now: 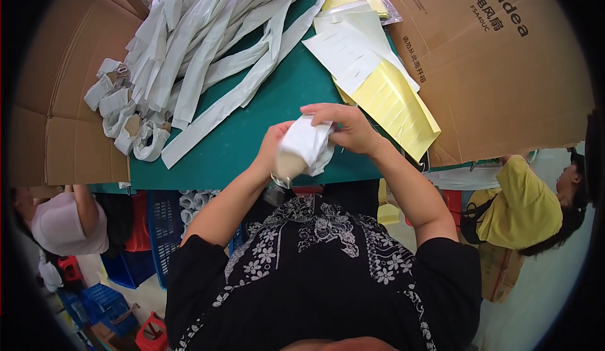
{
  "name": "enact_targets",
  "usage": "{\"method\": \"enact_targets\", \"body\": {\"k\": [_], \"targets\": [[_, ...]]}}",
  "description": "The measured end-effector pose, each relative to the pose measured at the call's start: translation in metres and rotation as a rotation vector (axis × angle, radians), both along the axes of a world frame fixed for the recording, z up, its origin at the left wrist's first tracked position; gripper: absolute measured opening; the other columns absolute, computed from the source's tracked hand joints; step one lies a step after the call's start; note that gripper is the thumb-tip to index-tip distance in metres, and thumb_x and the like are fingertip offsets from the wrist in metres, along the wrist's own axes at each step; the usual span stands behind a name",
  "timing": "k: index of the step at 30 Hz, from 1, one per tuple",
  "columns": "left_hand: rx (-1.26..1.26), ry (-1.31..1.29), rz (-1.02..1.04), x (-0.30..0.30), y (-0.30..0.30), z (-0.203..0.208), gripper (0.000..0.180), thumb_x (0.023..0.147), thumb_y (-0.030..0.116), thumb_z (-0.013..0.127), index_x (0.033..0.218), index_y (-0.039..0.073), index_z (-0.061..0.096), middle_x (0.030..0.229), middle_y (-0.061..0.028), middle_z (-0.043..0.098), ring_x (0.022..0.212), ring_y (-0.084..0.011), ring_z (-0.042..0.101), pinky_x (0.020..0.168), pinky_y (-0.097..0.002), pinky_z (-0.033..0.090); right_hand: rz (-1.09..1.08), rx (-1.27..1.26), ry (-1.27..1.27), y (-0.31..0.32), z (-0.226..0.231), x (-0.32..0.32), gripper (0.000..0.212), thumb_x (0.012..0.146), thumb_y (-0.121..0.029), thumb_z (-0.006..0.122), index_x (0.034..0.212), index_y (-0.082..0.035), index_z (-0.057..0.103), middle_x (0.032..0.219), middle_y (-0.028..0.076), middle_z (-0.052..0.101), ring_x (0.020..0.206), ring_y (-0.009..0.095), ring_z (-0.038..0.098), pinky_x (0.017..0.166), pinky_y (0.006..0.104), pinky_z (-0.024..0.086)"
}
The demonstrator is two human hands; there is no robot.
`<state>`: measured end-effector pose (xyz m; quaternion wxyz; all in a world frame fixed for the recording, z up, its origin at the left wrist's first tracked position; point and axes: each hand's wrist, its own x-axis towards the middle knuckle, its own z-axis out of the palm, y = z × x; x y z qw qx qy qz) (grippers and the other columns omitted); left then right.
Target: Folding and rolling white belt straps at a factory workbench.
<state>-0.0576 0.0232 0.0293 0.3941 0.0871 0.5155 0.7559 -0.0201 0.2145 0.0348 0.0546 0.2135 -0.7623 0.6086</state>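
Between both hands, near the front edge of the green table (252, 133), is a rolled white fabric belt (307, 138). A tan end with a blurred metal buckle hangs from its lower side. My left hand (270, 148) closes on the roll's left side, its fingertips partly hidden behind the fabric. From the right, my right hand (350, 128) grips the same roll, with the fingers bent over its top and side. Ahead and to the left lies a heap of long, flat white belts (208, 36). Several rolled belts (150, 140) sit left of the heap, some showing tan ends and metal parts.
White slitted sheets (350, 45) and yellow ones (400, 111) lie right of my hands. Cardboard panels stand at the left (75, 92) and right (498, 86). A blue crate (161, 234) is below the table edge. People sit at the left (69, 218) and right (526, 209).
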Motion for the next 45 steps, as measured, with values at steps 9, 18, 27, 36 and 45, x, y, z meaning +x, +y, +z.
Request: {"method": "enact_targets", "body": {"k": [9,18,27,36,45], "targets": [[0.047,0.012,-0.158,0.005,0.009,-0.005,0.036,0.096,0.030,0.044,0.114,0.000,0.052,0.104,-0.0058,0.061,0.091,-0.0098,0.057,0.081,-0.0248,0.045,-0.139,0.479,0.572,0.008,0.007,-0.009,0.026,0.070,0.001,0.064,0.091,-0.007,0.051,0.109,0.016,0.061,0.103,0.031,0.059,0.086,0.0343,0.049],[-0.069,0.546,0.098,0.034,0.029,-0.008,0.030,0.096,0.021,0.046,0.115,-0.002,0.050,0.102,-0.0045,0.060,0.089,-0.0088,0.056,0.080,-0.0235,0.044,-0.587,-0.059,-0.159,-0.043,-0.008,0.067,0.042,0.090,-0.034,0.052,0.108,0.004,0.047,0.130,0.026,0.039,0.115,0.037,0.045,0.096,0.0392,0.037],[-0.011,0.254,0.103,0.011,0.060,0.011,0.039,0.097,0.031,0.040,0.095,-0.001,0.063,0.081,-0.0045,0.063,0.075,-0.0098,0.056,0.067,-0.0243,0.045,-0.599,0.002,-0.042,-0.009,-0.002,0.084,0.039,0.093,-0.022,0.045,0.120,0.006,0.039,0.132,0.025,0.035,0.120,0.033,0.040,0.098,0.0385,0.034],[-0.868,1.336,-0.150,-0.089,0.193,-0.016,0.038,0.079,0.035,0.063,0.084,-0.002,0.065,0.084,-0.0190,0.064,0.079,-0.0322,0.062,0.071,-0.0395,0.049,-0.991,0.155,0.114,0.119,0.020,0.021,0.029,0.091,-0.016,0.048,0.113,0.003,0.048,0.105,0.012,0.052,0.106,0.024,0.051,0.090,0.0331,0.041],[-0.998,1.186,-0.343,-0.107,0.220,-0.019,0.037,0.070,0.029,0.074,0.087,-0.002,0.064,0.087,-0.0191,0.064,0.083,-0.0321,0.063,0.071,-0.0369,0.051,-0.735,1.335,0.003,0.147,-0.029,0.013,0.025,0.088,-0.022,0.048,0.096,0.001,0.051,0.104,0.021,0.052,0.122,0.043,0.035,0.104,0.0489,0.026]]}}
